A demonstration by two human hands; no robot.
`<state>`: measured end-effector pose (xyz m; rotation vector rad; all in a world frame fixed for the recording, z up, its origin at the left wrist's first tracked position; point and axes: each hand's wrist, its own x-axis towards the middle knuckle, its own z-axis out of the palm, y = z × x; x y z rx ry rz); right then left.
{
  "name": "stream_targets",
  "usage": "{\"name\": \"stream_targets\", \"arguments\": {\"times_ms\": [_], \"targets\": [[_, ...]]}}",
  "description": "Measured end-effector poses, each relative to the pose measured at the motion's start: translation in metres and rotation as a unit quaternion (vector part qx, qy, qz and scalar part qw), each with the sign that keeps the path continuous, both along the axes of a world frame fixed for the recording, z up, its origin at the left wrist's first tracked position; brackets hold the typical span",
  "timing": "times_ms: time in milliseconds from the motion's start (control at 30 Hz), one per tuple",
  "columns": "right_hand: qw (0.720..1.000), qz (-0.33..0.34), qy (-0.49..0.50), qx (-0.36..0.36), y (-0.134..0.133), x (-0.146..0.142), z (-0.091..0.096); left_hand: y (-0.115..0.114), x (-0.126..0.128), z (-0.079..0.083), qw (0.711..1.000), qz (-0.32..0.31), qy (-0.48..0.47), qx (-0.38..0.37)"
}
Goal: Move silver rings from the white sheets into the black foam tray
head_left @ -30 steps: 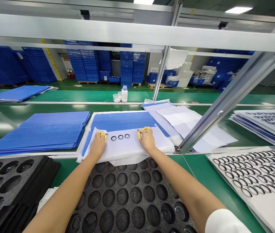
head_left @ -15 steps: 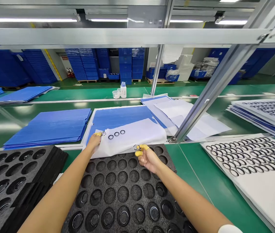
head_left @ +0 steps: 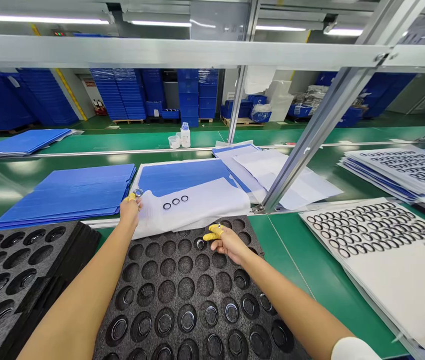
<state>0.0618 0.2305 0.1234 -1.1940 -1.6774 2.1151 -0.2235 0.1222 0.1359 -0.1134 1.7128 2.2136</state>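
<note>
My left hand, yellow covers on its fingertips, pinches a shiny ring above the left edge of a white paper sheet. Three black rings lie in a row on that sheet. Over the far part of a dark foam tray is my right hand, fingers apart, its yellow-covered fingertips just beside another ring at a round pocket. The nearer pockets of the tray hold several glossy round pieces; several middle pockets are bare.
Stacked foam trays stand on the left, near blue sheets. White sheets bearing rows of rings lie on the right. A slanted metal post rises beside loose paper. A white bottle stands farther back.
My right hand's ring has left its pinch and is now at a tray pocket; the fingers have spread. My left hand has risen slightly leftward with its ring. The whole view has shifted a little.
</note>
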Motion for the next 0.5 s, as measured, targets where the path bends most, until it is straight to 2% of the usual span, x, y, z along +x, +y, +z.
{"name": "stream_targets", "arguments": {"times_ms": [100, 233, 367, 500], "targets": [[0.996, 0.016, -0.048, 0.076, 0.001, 0.006, -0.012, -0.008, 0.017, 0.010, 1.000, 0.002, 0.026, -0.012], [0.969, 0.079, -0.121, 0.202, -0.001, 0.007, -0.020, -0.032, 0.065, 0.012, 0.996, -0.090, 0.010, -0.003], [0.909, 0.178, -0.200, 0.321, -0.011, -0.004, -0.019, -0.067, 0.121, -0.004, 0.982, -0.186, -0.043, 0.000], [0.834, 0.268, -0.273, 0.398, -0.020, -0.021, -0.015, -0.104, 0.159, -0.028, 0.967, -0.238, -0.094, -0.004]]}}
